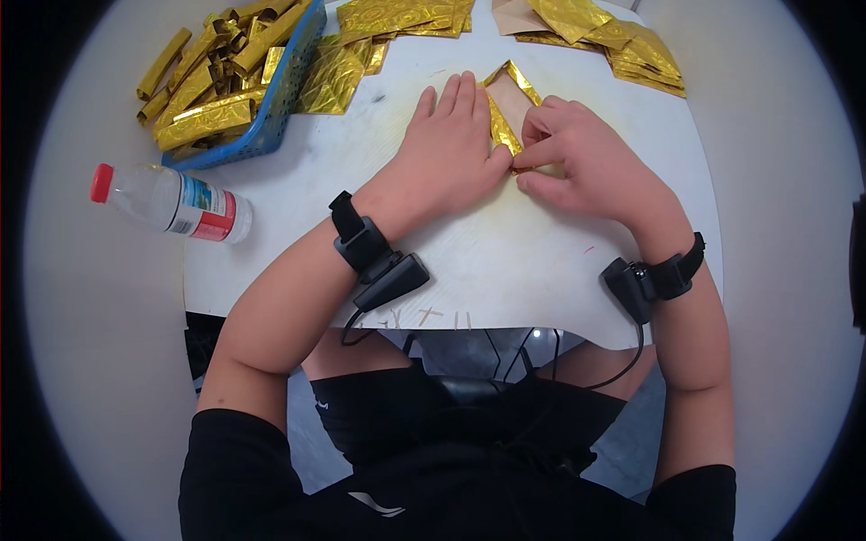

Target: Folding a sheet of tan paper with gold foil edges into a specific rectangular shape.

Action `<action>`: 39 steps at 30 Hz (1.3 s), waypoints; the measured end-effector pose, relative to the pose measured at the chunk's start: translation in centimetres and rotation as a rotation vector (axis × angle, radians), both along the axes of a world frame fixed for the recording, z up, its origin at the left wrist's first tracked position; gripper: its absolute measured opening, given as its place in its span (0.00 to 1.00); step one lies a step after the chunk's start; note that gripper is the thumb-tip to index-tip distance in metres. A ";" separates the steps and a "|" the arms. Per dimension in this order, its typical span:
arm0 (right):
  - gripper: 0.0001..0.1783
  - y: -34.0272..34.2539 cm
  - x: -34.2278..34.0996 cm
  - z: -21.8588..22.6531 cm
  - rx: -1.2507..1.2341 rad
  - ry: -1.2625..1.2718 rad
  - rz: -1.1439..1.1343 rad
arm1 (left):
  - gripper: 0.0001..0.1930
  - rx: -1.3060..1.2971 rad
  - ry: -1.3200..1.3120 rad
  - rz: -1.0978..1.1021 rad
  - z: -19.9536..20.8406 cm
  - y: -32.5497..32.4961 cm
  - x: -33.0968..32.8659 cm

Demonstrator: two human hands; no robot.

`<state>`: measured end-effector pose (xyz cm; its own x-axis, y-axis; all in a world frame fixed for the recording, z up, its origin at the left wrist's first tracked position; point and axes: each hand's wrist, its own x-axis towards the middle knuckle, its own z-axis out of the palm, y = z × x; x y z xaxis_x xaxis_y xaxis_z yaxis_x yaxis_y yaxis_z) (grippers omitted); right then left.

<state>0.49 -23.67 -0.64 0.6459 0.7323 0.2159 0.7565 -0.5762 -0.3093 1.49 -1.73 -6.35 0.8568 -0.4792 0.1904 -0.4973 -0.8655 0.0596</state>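
A gold foil paper sheet lies partly folded on the white table, its pale backing framed by turned-in gold edges. My left hand rests flat with fingers stretched out along the sheet's left side, its thumb at the near corner. At that same corner, the thumb and fingers of my right hand pinch the foil edge. Some of the sheet's right side is hidden beneath my right hand.
A blue plastic basket heaped with folded gold pieces stands at far left. Flat gold sheets lie beyond my left hand, and another stack at far right. A red-capped clear bottle lies left on the white table.
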 end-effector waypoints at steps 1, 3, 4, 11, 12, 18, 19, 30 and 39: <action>0.07 -0.2 0.1 -0.2 -0.001 -0.002 0.000 | 0.41 -0.001 -0.002 0.000 -0.2 0.0 0.4; 0.08 -0.4 0.3 -0.7 0.021 0.019 0.014 | 0.42 -0.045 0.002 0.003 -0.5 -0.1 1.2; 0.08 -0.3 0.3 -0.9 0.021 0.017 0.015 | 0.42 -0.044 0.000 0.005 -0.7 -0.1 1.5; 0.14 -0.3 0.4 -1.5 0.152 -0.026 0.077 | 0.40 -0.044 0.048 -0.015 -0.3 0.5 2.5; 0.16 -0.5 0.5 -1.6 0.192 0.018 0.071 | 0.40 -0.022 0.095 -0.053 0.0 0.5 2.5; 0.16 -3.8 2.7 -1.9 0.649 0.128 -0.219 | 0.42 0.015 0.079 -0.208 1.0 1.4 -0.3; 0.16 -4.1 2.7 -2.2 0.648 0.132 -0.224 | 0.42 0.014 0.084 -0.212 1.1 1.3 -0.3; 0.18 -4.0 3.0 -3.2 0.598 0.566 -0.181 | 0.37 -0.246 0.207 -0.514 2.3 2.2 0.0; 0.23 -4.2 3.4 -3.1 0.411 0.304 -0.125 | 0.15 -0.409 0.364 -0.517 4.2 3.7 1.4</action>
